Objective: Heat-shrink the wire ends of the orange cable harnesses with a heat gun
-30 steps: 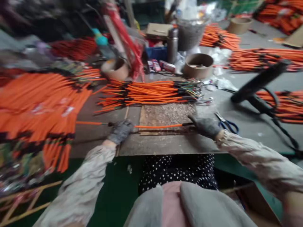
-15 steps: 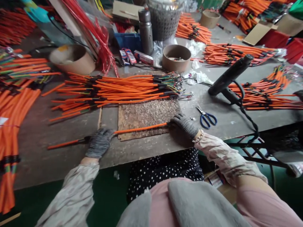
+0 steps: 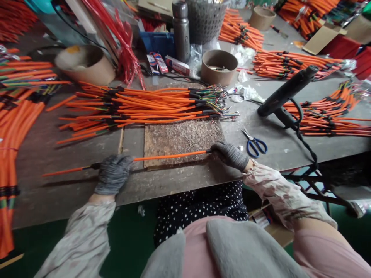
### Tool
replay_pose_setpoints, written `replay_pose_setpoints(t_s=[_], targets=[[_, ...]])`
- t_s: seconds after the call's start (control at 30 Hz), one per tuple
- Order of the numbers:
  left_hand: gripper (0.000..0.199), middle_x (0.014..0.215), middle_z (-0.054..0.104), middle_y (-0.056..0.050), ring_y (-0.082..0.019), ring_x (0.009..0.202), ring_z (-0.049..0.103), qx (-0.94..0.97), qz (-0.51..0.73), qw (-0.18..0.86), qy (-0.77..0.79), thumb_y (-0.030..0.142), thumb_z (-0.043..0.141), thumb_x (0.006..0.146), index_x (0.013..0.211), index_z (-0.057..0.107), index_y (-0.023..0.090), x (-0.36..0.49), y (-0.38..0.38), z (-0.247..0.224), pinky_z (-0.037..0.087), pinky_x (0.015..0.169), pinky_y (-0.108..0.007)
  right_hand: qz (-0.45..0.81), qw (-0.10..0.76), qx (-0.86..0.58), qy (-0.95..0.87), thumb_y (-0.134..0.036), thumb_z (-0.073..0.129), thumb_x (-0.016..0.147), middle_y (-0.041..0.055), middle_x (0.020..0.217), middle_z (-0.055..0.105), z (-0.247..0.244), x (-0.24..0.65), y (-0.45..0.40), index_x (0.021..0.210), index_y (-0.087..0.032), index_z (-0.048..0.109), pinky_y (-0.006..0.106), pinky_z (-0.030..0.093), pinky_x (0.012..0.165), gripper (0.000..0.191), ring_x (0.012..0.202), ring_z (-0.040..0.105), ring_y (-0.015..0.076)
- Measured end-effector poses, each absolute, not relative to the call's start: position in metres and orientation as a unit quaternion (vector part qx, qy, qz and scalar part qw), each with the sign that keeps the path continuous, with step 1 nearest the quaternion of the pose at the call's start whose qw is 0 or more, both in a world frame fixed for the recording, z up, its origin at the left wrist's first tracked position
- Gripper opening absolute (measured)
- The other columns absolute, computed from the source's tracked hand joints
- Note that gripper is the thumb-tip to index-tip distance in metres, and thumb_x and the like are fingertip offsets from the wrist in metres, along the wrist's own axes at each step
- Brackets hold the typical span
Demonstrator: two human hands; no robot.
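Note:
A single orange wire harness (image 3: 174, 156) is stretched between my two gloved hands, across the near edge of a worn wooden board (image 3: 179, 137). My left hand (image 3: 114, 174) is closed round it near a dark sleeve joint, and its free end points left over the table. My right hand (image 3: 230, 155) grips the other end at the black sleeve, its fingers hiding most of the terminals. Just beyond the board lies a pile of similar orange harnesses (image 3: 156, 104) with bare wire ends to the right. Blue-handled scissors (image 3: 255, 146) rest right of my right hand.
A black heat gun (image 3: 286, 92) leans at the right, its cord hanging over the table edge. Cardboard rings (image 3: 218, 69), a dark bottle (image 3: 181, 33) and a grey basket (image 3: 207, 21) stand behind the pile. More orange harnesses (image 3: 17, 127) hang over the left side.
My left hand has shifted slightly left along with the harness, and my right hand has moved a little right in the picture. The view has also shifted slightly. Both hands keep their hold.

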State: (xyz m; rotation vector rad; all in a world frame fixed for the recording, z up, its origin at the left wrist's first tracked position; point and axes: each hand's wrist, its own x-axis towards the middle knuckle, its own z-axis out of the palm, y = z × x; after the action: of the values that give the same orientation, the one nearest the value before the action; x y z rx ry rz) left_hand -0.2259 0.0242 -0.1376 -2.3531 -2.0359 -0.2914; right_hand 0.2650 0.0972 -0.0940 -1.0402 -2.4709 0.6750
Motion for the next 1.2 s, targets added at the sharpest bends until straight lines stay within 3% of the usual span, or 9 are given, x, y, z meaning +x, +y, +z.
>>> replay_pose_setpoints(t_s=[0.13,0.23,0.37,0.57,0.63,0.8,0.93,1.03,1.2], targets=[[0.039,0.108,0.079,-0.013,-0.033,0.113,0.066,-0.755,-0.12,-0.054,-0.643,0.035,0.041,0.099,0.105,0.077,0.021,-0.219,0.025,-0.148,0.048,0.112,-0.055,0.19,0.063,-0.423,-0.884,-0.018,0.058,0.104,0.0136,0.108,0.071,-0.09,0.255,0.095,0.111,-0.015,0.074,0.039,0.053,0.091,0.017,0.104,0.063,0.0266],[0.041,0.114,0.076,-0.012,-0.029,0.114,0.067,-0.74,-0.17,-0.114,-0.641,0.044,0.046,0.097,0.114,0.074,0.019,-0.222,0.029,-0.142,0.05,0.112,-0.046,0.158,-0.002,-0.433,-0.887,-0.025,0.061,0.105,0.0135,0.112,0.072,-0.079,0.252,0.095,0.115,-0.016,0.075,0.044,0.052,0.095,0.019,0.109,0.062,0.0291],[0.049,0.126,0.072,-0.012,-0.025,0.116,0.065,-0.734,-0.186,-0.105,-0.644,0.049,0.048,0.098,0.128,0.07,0.016,-0.23,0.062,-0.119,0.051,0.11,-0.041,0.124,0.019,-0.422,-0.898,-0.032,0.056,0.108,0.0141,0.119,0.072,-0.057,0.246,0.13,0.126,-0.017,0.072,0.043,0.053,0.097,0.028,0.108,0.065,0.0273],[0.048,0.139,0.066,-0.018,-0.029,0.128,0.055,-0.781,-0.102,-0.015,-0.615,0.035,0.043,0.105,0.134,0.068,0.005,-0.216,0.157,-0.111,0.04,0.12,-0.05,0.028,0.002,-0.475,-0.88,-0.009,0.049,0.103,0.0215,0.132,0.07,-0.051,0.213,0.243,0.132,-0.007,0.07,0.046,0.05,0.102,0.035,0.115,0.062,0.0303],[0.046,0.139,0.065,-0.02,-0.03,0.127,0.054,-0.783,-0.068,-0.013,-0.619,0.032,0.044,0.106,0.129,0.07,0.003,-0.211,0.177,-0.115,0.04,0.118,-0.052,0.019,0.005,-0.472,-0.881,-0.012,0.051,0.104,0.0219,0.132,0.07,-0.053,0.207,0.265,0.133,-0.006,0.069,0.047,0.049,0.104,0.035,0.116,0.061,0.0305],[0.047,0.142,0.063,-0.021,-0.032,0.129,0.053,-0.772,-0.021,-0.01,-0.635,0.034,0.043,0.108,0.133,0.068,0.003,-0.209,0.189,-0.12,0.037,0.118,-0.052,-0.011,-0.019,-0.446,-0.895,-0.023,0.052,0.107,0.0171,0.136,0.067,-0.061,0.2,0.262,0.134,-0.019,0.071,0.048,0.047,0.101,0.033,0.123,0.057,0.0332],[0.046,0.145,0.062,-0.021,-0.032,0.13,0.052,-0.777,0.007,0.001,-0.629,0.03,0.042,0.107,0.138,0.064,0.006,-0.206,0.189,-0.112,0.035,0.119,-0.052,-0.04,-0.066,-0.467,-0.881,-0.015,0.042,0.107,0.0222,0.141,0.062,-0.064,0.192,0.254,0.138,-0.014,0.067,0.048,0.046,0.099,0.04,0.126,0.055,0.0354],[0.047,0.144,0.063,-0.02,-0.032,0.128,0.053,-0.786,0.018,-0.011,-0.618,0.032,0.04,0.106,0.138,0.063,0.006,-0.205,0.191,-0.104,0.035,0.12,-0.052,-0.039,-0.033,-0.472,-0.88,-0.017,0.043,0.108,0.0216,0.138,0.064,-0.053,0.191,0.252,0.135,-0.013,0.069,0.047,0.046,0.098,0.037,0.123,0.056,0.035],[0.046,0.126,0.071,-0.02,-0.031,0.117,0.058,-0.735,-0.077,-0.033,-0.673,0.03,0.043,0.097,0.126,0.068,0.005,-0.223,0.181,-0.079,0.043,0.114,-0.054,-0.061,0.195,-0.395,-0.896,-0.028,0.047,0.111,0.0139,0.13,0.069,-0.003,0.201,0.214,0.128,-0.019,0.07,0.049,0.046,0.105,0.03,0.12,0.059,0.0303]])
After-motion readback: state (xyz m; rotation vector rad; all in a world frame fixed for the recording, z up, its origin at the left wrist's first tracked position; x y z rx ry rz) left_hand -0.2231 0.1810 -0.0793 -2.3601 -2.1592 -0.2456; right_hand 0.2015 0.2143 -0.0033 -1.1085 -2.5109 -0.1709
